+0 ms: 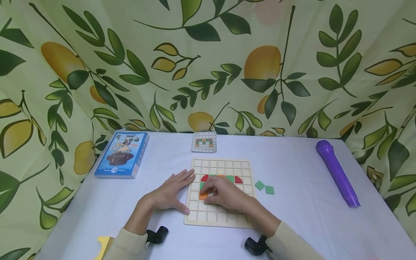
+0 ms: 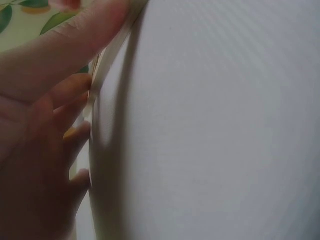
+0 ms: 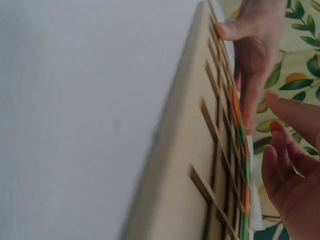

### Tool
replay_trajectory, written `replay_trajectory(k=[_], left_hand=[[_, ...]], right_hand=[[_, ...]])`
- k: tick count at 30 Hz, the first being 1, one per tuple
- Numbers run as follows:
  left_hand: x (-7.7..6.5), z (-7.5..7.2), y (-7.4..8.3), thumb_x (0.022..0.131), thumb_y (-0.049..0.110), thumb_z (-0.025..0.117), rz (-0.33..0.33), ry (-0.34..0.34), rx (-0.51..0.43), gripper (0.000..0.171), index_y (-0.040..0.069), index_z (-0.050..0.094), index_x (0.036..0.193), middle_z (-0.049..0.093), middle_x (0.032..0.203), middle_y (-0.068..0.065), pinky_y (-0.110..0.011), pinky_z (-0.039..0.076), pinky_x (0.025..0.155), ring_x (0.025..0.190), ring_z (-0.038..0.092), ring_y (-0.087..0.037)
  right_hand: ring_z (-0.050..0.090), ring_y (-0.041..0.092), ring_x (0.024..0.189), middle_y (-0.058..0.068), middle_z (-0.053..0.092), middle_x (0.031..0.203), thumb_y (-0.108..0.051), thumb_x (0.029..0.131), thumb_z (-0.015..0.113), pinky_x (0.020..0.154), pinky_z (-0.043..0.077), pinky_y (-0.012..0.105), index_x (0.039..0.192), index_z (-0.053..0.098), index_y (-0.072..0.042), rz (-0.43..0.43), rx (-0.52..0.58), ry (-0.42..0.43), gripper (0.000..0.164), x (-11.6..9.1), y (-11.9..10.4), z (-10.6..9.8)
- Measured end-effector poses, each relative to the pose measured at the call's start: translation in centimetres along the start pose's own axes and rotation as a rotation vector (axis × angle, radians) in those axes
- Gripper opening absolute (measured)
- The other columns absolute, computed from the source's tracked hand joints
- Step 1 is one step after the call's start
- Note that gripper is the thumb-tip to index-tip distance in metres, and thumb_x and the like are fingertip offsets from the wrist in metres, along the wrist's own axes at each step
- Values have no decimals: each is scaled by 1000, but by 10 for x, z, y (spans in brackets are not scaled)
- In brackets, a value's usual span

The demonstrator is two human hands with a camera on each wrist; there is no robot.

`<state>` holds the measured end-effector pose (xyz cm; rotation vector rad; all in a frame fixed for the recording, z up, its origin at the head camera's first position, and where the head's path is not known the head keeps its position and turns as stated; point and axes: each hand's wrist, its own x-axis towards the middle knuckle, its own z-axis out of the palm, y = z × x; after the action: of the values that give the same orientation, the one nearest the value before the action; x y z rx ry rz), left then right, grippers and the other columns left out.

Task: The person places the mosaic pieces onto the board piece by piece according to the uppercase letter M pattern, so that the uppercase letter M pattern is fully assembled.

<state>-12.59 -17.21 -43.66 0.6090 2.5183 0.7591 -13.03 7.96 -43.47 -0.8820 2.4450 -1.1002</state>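
A square wooden grid board (image 1: 224, 217) lies on the table, with red, green and orange tiles set in its cells. My left hand (image 1: 169, 191) spreads along its left side, fingertips at the upper edge and thumb near the lower left corner. Over the left half of the board is my right hand (image 1: 227, 195), fingers loosely bent beside an orange tile (image 1: 203, 196). In the right wrist view that hand's fingers (image 3: 280, 150) stand close to the thumb with nothing visible between them. A red quarter-round tile (image 1: 238, 179) sits at the right end of the row; the hand hides part of the pattern.
Two loose green tiles (image 1: 269, 190) lie right of the board. A pattern card (image 1: 203, 142) stands behind it. A blue box (image 1: 122, 154) is at the back left, a purple tube (image 1: 338, 173) at the right, and a yellow piece (image 1: 104, 247) by the left sleeve.
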Motion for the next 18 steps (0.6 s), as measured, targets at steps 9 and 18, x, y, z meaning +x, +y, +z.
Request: replay_trajectory(k=[9, 18], left_hand=[[0, 2, 3, 65, 41, 95, -30, 14, 2, 117, 14, 33, 161, 18, 174, 0, -58, 7, 133, 163, 8, -30], [0, 3, 3, 64, 41, 95, -39, 20, 9, 118, 16, 33, 161, 18, 174, 1, -58, 6, 133, 163, 8, -30]], right_hand=[[65, 21, 96, -6, 74, 110, -18, 88, 80, 72, 54, 20, 109, 79, -17, -16, -35, 122, 22, -24, 7, -43], [68, 24, 104, -1, 75, 112, -14, 87, 81, 75, 57, 22, 111, 77, -16, 63, -100, 237, 25, -65, 35, -79]])
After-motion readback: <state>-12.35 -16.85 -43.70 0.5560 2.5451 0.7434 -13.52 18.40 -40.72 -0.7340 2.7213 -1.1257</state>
